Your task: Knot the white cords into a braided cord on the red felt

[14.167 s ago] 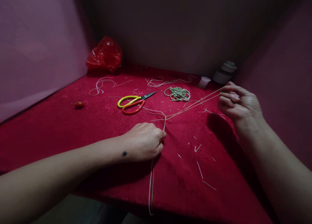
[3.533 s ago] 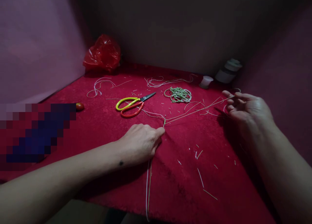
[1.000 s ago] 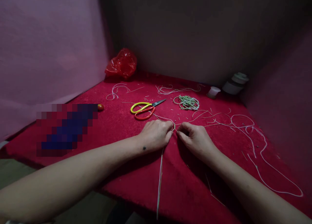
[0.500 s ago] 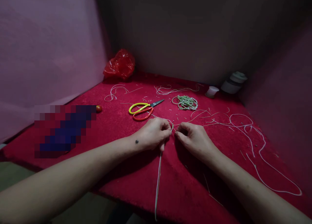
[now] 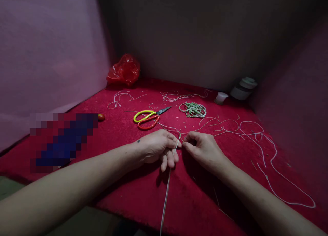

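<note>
A thin pale cord (image 5: 166,198) runs from between my hands down over the table's front edge. My left hand (image 5: 160,148) has its palm turned partly up, its lower fingers loosely curled, and the cord crosses its fingers. Just to the right, my right hand (image 5: 202,145) is closed in a pinch of thumb and forefinger on a thin strand by a small greenish knotted part (image 5: 179,134). Beyond my left hand lie scissors (image 5: 151,118) with one yellow and one red handle. A heap of green and white knotted cord (image 5: 194,110) rests farther back.
Loose pale cords (image 5: 275,150) spread over the red-covered table (image 5: 123,201) at right, among small clippings. At the back stand a red plastic bag (image 5: 125,71), a white spool (image 5: 220,97) and a lidded container (image 5: 243,88). A blurred-out patch (image 5: 66,140) covers something at left.
My left hand has rolled so its palm faces more upward and its lower fingers have loosened and shown themselves. My right hand keeps its pinch. The view has shifted slightly.
</note>
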`<state>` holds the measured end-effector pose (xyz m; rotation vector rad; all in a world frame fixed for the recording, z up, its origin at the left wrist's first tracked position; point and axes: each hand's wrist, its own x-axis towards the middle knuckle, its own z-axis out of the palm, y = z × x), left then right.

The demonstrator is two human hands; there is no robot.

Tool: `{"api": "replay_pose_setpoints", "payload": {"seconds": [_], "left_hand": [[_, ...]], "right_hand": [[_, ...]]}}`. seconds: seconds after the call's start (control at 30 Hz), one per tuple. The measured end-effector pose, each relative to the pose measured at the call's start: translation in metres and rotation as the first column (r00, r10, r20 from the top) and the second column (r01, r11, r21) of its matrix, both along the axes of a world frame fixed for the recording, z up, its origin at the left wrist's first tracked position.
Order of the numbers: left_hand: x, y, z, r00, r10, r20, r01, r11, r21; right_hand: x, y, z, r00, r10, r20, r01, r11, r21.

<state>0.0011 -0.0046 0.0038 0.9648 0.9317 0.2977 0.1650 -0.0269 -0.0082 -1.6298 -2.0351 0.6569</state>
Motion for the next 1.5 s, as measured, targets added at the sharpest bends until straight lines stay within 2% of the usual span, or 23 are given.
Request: {"api": "replay_pose_setpoints", "payload": {"seconds": [0.17, 0.3, 0.43, 0.57, 0.63, 0.7, 0.73, 0.77, 0.8, 0.83, 0.87, 0.9, 0.93, 0.97, 1.0, 1.03, 1.2, 1.27, 1.3, 1.37, 1.43, 1.5], "left_hand": [[0.001, -0.001, 0.001, 0.997, -0.024, 0.067, 0.028, 0.998, -0.059], [-0.001, 0.0, -0.005, 0.98, -0.04, 0.193, 0.068, 0.988, -0.141], [0.004, -0.001, -0.008, 0.958, -0.007, 0.288, 0.066, 0.978, -0.197], [0.008, -0.004, -0.007, 0.983, -0.055, 0.174, 0.088, 0.978, -0.188], [0.004, -0.005, -0.003, 0.985, -0.163, 0.063, 0.17, 0.976, -0.135], [-0.005, -0.004, 0.003, 0.945, -0.318, -0.076, 0.318, 0.948, -0.004], [-0.011, -0.003, 0.006, 0.908, -0.384, -0.167, 0.402, 0.911, 0.093], [-0.017, -0.001, 0.01, 0.865, -0.417, -0.279, 0.48, 0.85, 0.218], [-0.023, 0.001, 0.014, 0.817, -0.412, -0.403, 0.552, 0.761, 0.341], [-0.029, 0.002, 0.018, 0.77, -0.349, -0.534, 0.611, 0.643, 0.462], [-0.035, 0.004, 0.021, 0.722, -0.233, -0.651, 0.664, 0.498, 0.558], [-0.039, 0.006, 0.024, 0.669, -0.101, -0.737, 0.713, 0.369, 0.597], [-0.042, 0.008, 0.026, 0.608, 0.036, -0.793, 0.755, 0.284, 0.591], [-0.045, 0.009, 0.028, 0.542, 0.164, -0.824, 0.788, 0.242, 0.566], [-0.046, 0.01, 0.029, 0.475, 0.261, -0.841, 0.811, 0.243, 0.533], [-0.048, 0.011, 0.031, 0.41, 0.333, -0.849, 0.822, 0.268, 0.502], [-0.057, 0.015, 0.046, 0.112, 0.608, -0.786, 0.787, 0.429, 0.444], [-0.064, 0.018, 0.053, 0.061, 0.713, -0.699, 0.746, 0.433, 0.506], [-0.067, 0.02, 0.055, 0.073, 0.742, -0.667, 0.723, 0.421, 0.548], [-0.072, 0.025, 0.058, 0.142, 0.755, -0.64, 0.652, 0.415, 0.634], [-0.072, 0.028, 0.058, 0.264, 0.735, -0.625, 0.529, 0.432, 0.731], [-0.067, 0.029, 0.056, 0.43, 0.695, -0.576, 0.384, 0.437, 0.813]], "right_hand": [[-0.002, 0.002, 0.0, 0.967, -0.1, -0.233, 0.069, 0.988, -0.136], [-0.008, 0.0, 0.006, 0.881, -0.212, -0.422, 0.091, 0.953, -0.288], [-0.012, -0.004, 0.008, 0.807, -0.287, -0.516, 0.084, 0.921, -0.381], [-0.008, -0.003, 0.004, 0.784, -0.311, -0.537, 0.058, 0.898, -0.435], [-0.006, -0.003, 0.002, 0.804, -0.3, -0.514, 0.059, 0.899, -0.434], [-0.005, -0.002, 0.002, 0.819, -0.301, -0.487, 0.072, 0.898, -0.435], [-0.005, -0.002, 0.002, 0.824, -0.309, -0.475, 0.084, 0.896, -0.436], [-0.006, -0.002, 0.003, 0.83, -0.315, -0.461, 0.097, 0.894, -0.437], [-0.006, -0.002, 0.003, 0.837, -0.317, -0.445, 0.107, 0.894, -0.435], [-0.007, -0.002, 0.003, 0.848, -0.313, -0.428, 0.115, 0.896, -0.428], [-0.007, -0.002, 0.004, 0.861, -0.302, -0.41, 0.119, 0.902, -0.416], [-0.007, -0.002, 0.003, 0.875, -0.289, -0.389, 0.121, 0.908, -0.402], [-0.007, -0.002, 0.003, 0.887, -0.278, -0.368, 0.125, 0.913, -0.389], [-0.007, -0.001, 0.003, 0.898, -0.27, -0.348, 0.129, 0.916, -0.38], [-0.006, -0.001, 0.002, 0.906, -0.266, -0.331, 0.133, 0.918, -0.373], [-0.006, -0.001, 0.001, 0.911, -0.263, -0.317, 0.137, 0.919, -0.37], [-0.003, 0.001, -0.002, 0.92, -0.242, -0.31, 0.127, 0.929, -0.347], [-0.003, 0.001, -0.003, 0.911, -0.252, -0.328, 0.128, 0.925, -0.357], [-0.003, 0.001, -0.002, 0.901, -0.268, -0.342, 0.132, 0.918, -0.373], [-0.004, 0.001, -0.002, 0.869, -0.306, -0.389, 0.134, 0.902, -0.411], [-0.005, 0.0, -0.002, 0.819, -0.328, -0.471, 0.11, 0.895, -0.433], [-0.004, 0.0, -0.002, 0.751, -0.325, -0.575, 0.061, 0.901, -0.429]]}}
